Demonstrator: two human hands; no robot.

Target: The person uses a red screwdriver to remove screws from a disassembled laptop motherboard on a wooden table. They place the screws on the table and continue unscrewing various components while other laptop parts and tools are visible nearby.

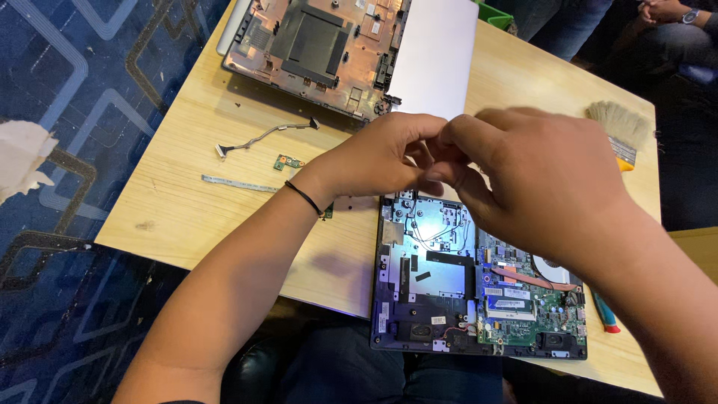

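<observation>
Head view, looking down on a pale wooden table. Left hand and right hand meeting fingertip to fingertip above the far edge of an opened laptop base; fingers of both curled and pinched together, whatever lies between them too small to make out. Thin black band round the left wrist. Laptop base lying at the near table edge, just below the hands: silvery shielding on its left half, green circuit board with white rectangular labels on its right, an orange-red flat cable across it. Beyond the hands, a removed laptop bottom cover, inside up, beside a plain silver panel. Left of the hands, a small green board, a wire lead, a flat ribbon strip. At the far right, a brush with pale bristles.
</observation>
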